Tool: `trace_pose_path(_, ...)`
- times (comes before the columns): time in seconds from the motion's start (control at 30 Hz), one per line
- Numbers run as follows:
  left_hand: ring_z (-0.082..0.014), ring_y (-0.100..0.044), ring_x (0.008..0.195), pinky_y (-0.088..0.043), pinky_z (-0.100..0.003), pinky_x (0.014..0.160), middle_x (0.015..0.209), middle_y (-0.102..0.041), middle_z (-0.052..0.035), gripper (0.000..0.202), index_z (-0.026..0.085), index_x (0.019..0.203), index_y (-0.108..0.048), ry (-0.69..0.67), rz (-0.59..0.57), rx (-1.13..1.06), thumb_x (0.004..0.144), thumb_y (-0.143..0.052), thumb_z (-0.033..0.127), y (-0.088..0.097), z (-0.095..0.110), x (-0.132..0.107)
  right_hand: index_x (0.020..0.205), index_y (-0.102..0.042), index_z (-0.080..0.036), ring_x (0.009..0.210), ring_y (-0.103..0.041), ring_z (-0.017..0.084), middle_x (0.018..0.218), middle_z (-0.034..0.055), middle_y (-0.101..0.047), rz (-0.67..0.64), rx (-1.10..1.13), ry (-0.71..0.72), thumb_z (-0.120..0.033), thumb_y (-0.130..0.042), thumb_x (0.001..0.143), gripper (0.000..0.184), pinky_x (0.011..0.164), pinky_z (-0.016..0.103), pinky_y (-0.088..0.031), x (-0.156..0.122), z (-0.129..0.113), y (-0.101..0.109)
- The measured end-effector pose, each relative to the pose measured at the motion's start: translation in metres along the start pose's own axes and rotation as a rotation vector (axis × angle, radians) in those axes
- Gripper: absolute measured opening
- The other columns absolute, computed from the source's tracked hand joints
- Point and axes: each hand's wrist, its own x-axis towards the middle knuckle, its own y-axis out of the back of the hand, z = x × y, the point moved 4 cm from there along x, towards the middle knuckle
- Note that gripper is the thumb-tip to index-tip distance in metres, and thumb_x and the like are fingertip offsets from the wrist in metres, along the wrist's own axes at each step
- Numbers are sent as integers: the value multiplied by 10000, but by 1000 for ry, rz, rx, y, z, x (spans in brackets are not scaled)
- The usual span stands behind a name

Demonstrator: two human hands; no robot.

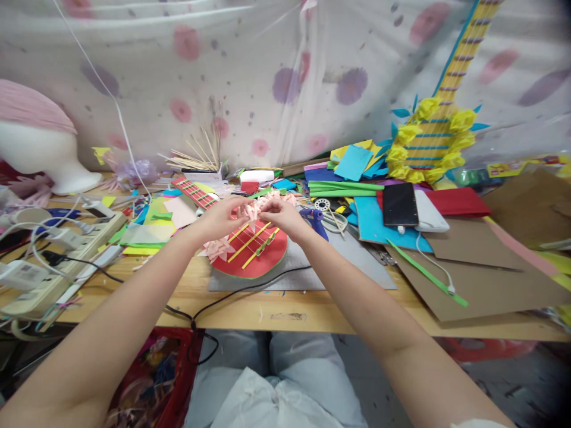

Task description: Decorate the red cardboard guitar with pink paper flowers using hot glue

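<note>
No text, brand or number can be read; the markings on the yellow packaging (508, 170) at the far right are too small and blurred.

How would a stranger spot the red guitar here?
Start at the wooden table and find the grey mat near its front edge. The red guitar lies partly on it, under the left hand and right hand. Unlike the yellow guitar standing behind, it carries pale pink flowers.

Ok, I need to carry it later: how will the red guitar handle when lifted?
The red guitar is probably light, resembling cut card. Its slim neck might flex, and the thin-petalled pink flowers look easily crushed.
</note>
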Motion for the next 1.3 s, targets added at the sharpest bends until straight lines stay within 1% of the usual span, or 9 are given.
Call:
trace_pose_path(0.13,-209,-518,1109,-405,-372,967,1187,-577,-83,439,177,1185,-554,-31,3,64,765,-521,298,1,2,0,654,-536,-160,564,-550,81,590,-33,-566,36,-21,-33,-146,-618,601,98,508,199,-487,1,0,0)
trace_pose_path(0.3,-209,-514,1101,-405,-372,958,1172,-573,-85,443,179,1195,-545,-81,-8,97,767,-520,291,1,5,-1,665,-556,-160,550,-552,83,596,-25,-578,27,-21,-69,-117,-617,603,98,504,206,-492,0,-1,-1)
trace_pose_path(0.47,-205,-518,1089,-414,-362,941,1166,-570,-91,431,173,1188,-550,-69,-16,97,771,-511,271,2,6,-1,627,-578,-147,565,-552,84,569,-15,-577,-6,-15,-111,-117,-623,614,55,509,196,-501,-2,-2,-2)
trace_pose_path(0.7,-212,-518,1084,-415,-367,939,1162,-570,-102,446,154,1194,-546,-71,-29,112,774,-517,301,2,7,-1,573,-544,-139,504,-533,73,510,-24,-545,-2,3,-107,-103,-612,624,92,492,199,-503,0,-1,-3)
trace_pose_path(0.77,-210,-519,1084,-414,-363,940,1167,-570,-99,446,156,1193,-547,-71,-27,112,771,-520,298,2,6,-1,584,-549,-140,523,-543,80,528,-16,-556,-1,-14,-120,-117,-623,629,89,487,196,-502,-1,-2,-2)
trace_pose_path(0.9,-202,-519,1088,-411,-358,944,1174,-568,-87,442,176,1199,-542,-59,-23,110,774,-516,295,2,5,-1,606,-558,-145,581,-578,104,585,17,-595,2,-49,-179,-201,-640,664,115,486,199,-509,-4,-2,0)
trace_pose_path(1.0,-206,-521,1084,-413,-364,943,1172,-572,-89,437,175,1193,-547,-49,-25,113,775,-516,299,3,6,-1,613,-575,-142,580,-580,103,606,28,-606,-20,-70,-170,-227,-628,678,120,475,195,-503,-5,-2,-1)
trace_pose_path(1.13,-209,-523,1080,-413,-365,945,1170,-575,-85,433,181,1184,-554,-44,-28,119,773,-518,311,3,6,0,579,-569,-141,528,-557,89,553,9,-590,-27,-67,-141,-186,-630,650,104,479,195,-500,-3,-2,-4)
trace_pose_path(1.3,-208,-522,1081,-413,-366,946,1159,-577,-82,433,184,1184,-554,-66,-19,128,768,-520,302,3,6,0,519,-540,-138,468,-534,82,481,2,-572,0,-78,-174,-128,-613,641,142,500,205,-505,-3,-5,-7)
